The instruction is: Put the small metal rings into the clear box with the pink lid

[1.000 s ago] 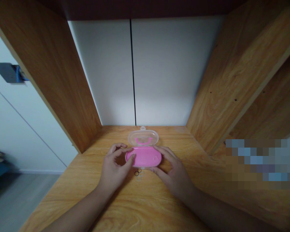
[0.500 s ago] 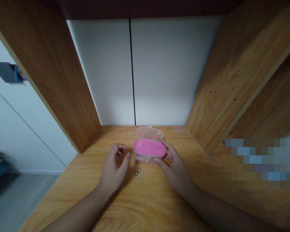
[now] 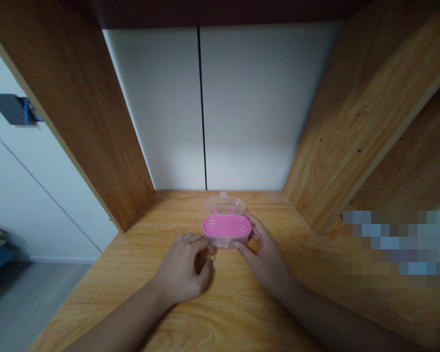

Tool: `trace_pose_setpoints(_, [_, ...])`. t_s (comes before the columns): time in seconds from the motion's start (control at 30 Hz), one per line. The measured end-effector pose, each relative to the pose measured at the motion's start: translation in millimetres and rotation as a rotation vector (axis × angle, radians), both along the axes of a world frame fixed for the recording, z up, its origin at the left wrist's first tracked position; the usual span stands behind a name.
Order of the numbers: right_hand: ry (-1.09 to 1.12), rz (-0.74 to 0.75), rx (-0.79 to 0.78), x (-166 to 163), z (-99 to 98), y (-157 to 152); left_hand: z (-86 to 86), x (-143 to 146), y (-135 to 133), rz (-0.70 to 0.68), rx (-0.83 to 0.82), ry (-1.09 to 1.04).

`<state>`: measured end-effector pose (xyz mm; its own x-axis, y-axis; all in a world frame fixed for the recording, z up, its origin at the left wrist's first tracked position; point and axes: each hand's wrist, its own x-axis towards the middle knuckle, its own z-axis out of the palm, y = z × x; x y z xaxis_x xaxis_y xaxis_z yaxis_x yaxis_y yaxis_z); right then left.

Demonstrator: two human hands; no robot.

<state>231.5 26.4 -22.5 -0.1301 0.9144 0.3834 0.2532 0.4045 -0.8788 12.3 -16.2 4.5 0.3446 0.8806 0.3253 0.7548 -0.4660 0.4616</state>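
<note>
A clear oval plastic box [image 3: 216, 242] with a pink top panel [image 3: 227, 226] stands on the wooden surface. Its transparent lid [image 3: 224, 203], with a pink handle piece, is swung back behind it. My right hand [image 3: 267, 256] grips the box's right end, fingers behind and thumb at the front. Just in front of the box, my left hand [image 3: 183, 269] hovers at or touches the surface, fingers curved and thumb apart from them. Beside those fingertips lies a thin dark ring [image 3: 212, 257]; the other small rings are mostly hidden by this hand.
Wooden side panels rise at the left [image 3: 106, 146] and right [image 3: 337, 132], with a white back wall [image 3: 249, 112] between them. A dark plate with something blue [image 3: 12, 108] is on the far-left wall. A pixelated patch covers the right side.
My left hand has moved right and nearer to me, over the small rings, now covering most of them. The lid has tipped further back. My right hand stays on the box.
</note>
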Motion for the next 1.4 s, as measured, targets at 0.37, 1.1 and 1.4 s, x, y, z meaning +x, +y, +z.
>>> trace_pose_setpoints(0.37, [-0.036,-0.121,0.148,-0.5,5.3,-5.4,-2.9,-1.6,2.7,-0.02,0.031,0.011])
trace_pose_setpoints(1.1, [-0.304,0.282,0.557,-0.8,30.2,-32.9,0.2,2.5,-8.4,-0.318,0.329,-0.25])
trace_pose_setpoints(1.4, [-0.333,0.278,0.571,0.1,24.8,-23.3,1.4,2.5,-10.0,-0.313,0.37,-0.279])
